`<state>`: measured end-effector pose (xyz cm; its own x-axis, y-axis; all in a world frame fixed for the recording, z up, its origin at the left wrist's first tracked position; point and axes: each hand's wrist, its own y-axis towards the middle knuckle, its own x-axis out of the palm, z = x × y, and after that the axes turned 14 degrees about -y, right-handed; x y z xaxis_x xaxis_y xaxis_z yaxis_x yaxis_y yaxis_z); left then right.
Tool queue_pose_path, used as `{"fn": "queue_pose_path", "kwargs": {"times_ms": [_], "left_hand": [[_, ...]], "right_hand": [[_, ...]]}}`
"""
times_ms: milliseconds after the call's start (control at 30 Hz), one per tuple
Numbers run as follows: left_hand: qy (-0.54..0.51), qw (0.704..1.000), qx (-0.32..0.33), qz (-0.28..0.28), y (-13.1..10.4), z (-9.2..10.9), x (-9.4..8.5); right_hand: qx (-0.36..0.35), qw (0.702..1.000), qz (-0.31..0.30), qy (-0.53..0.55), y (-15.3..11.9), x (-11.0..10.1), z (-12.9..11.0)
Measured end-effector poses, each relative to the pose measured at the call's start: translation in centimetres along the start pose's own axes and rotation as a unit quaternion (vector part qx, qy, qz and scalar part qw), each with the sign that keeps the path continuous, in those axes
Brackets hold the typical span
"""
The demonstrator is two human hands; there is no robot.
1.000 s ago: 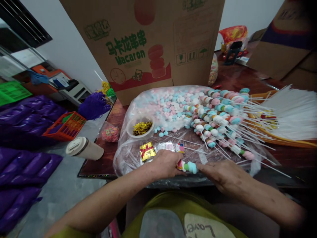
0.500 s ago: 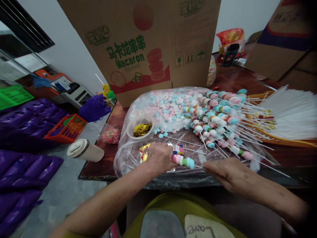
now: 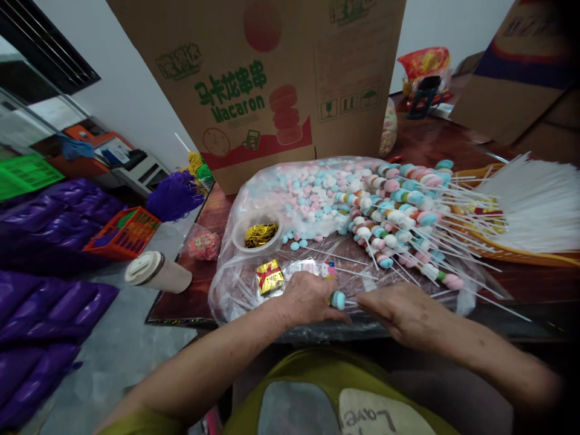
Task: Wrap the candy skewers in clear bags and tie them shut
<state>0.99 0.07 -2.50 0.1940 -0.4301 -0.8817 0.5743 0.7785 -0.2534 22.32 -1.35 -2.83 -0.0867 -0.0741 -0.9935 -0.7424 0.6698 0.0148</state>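
My left hand (image 3: 310, 297) is closed around a candy skewer (image 3: 338, 300), whose blue and green end pieces stick out past my fingers. The rest of the skewer is hidden under that hand. My right hand (image 3: 401, 309) is closed on the white stick just right of the candy. Beyond my left hand lie a gold and red packet (image 3: 270, 277) and a small card with a cartoon figure (image 3: 328, 269). Finished-looking marshmallow skewers (image 3: 399, 220) are piled on the right, with their sticks pointing right.
Loose pastel marshmallows (image 3: 317, 190) fill a clear plastic bag (image 3: 240, 202) at the back. A bowl (image 3: 235, 238) holds gold twist ties. White sticks (image 3: 539, 205) lie in an orange basket (image 3: 544, 258). A tall carton (image 3: 290, 78) stands behind; a cup (image 3: 158, 272) is left.
My left hand has slid right along the skewer, covering more of the candy and uncovering the gold packet. My right hand has shifted slightly left.
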Motion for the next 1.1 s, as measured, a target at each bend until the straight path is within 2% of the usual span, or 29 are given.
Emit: {"fn": "queue_pose_path", "kwargs": {"times_ms": [67,167,233,267,400,467,533,633,733,800,900,1000,1100], "left_hand": [[-0.037,0.999,-0.007,-0.018,-0.1,-0.5,-0.5],[-0.099,0.992,-0.007,-0.080,-0.6,-1.4,-1.9],[-0.069,0.993,-0.018,-0.090,-0.9,-1.7,-2.7],[-0.033,0.997,-0.025,-0.067,-1.1,-1.7,-2.9],[0.098,0.990,0.001,0.098,-1.6,-1.5,-2.4],[0.119,0.983,0.008,0.137,-1.7,-1.4,-1.9],[0.117,0.982,0.002,0.146,-1.7,-1.4,-1.5],[0.082,0.989,0.020,0.118,-1.6,-1.4,-1.4],[0.006,0.997,0.043,0.068,-1.5,-1.1,-1.6],[-0.050,0.998,0.026,0.030,-1.4,-0.6,-1.7],[-0.119,0.993,-0.018,-0.014,-0.9,0.4,-1.4],[-0.170,0.984,-0.050,-0.032,-0.3,1.5,-0.7],[-0.230,0.971,-0.047,-0.041,-0.2,1.5,-0.2]], "right_hand": [[0.000,0.999,-0.015,-0.046,0.3,0.2,0.1],[-0.006,0.995,0.015,-0.095,0.2,0.3,0.9],[-0.024,0.995,0.013,-0.092,-0.1,0.3,1.4],[-0.031,0.996,0.006,-0.079,-0.2,0.2,1.6],[-0.022,0.999,-0.002,0.041,-0.7,-0.3,1.7],[-0.011,0.992,-0.021,0.123,-0.8,-0.7,1.7],[-0.006,0.985,-0.041,0.169,-1.0,-1.1,1.8],[-0.011,0.988,-0.030,0.152,-1.2,-1.4,2.0],[-0.034,0.995,0.018,0.097,-1.4,-1.4,2.0],[-0.057,0.996,0.041,0.054,-1.3,-1.3,1.9],[-0.059,0.998,0.023,-0.007,-0.7,-0.9,1.4],[-0.047,0.997,0.027,-0.052,0.3,-0.6,0.7],[-0.059,0.996,0.034,-0.063,1.0,-0.3,0.2]]}}
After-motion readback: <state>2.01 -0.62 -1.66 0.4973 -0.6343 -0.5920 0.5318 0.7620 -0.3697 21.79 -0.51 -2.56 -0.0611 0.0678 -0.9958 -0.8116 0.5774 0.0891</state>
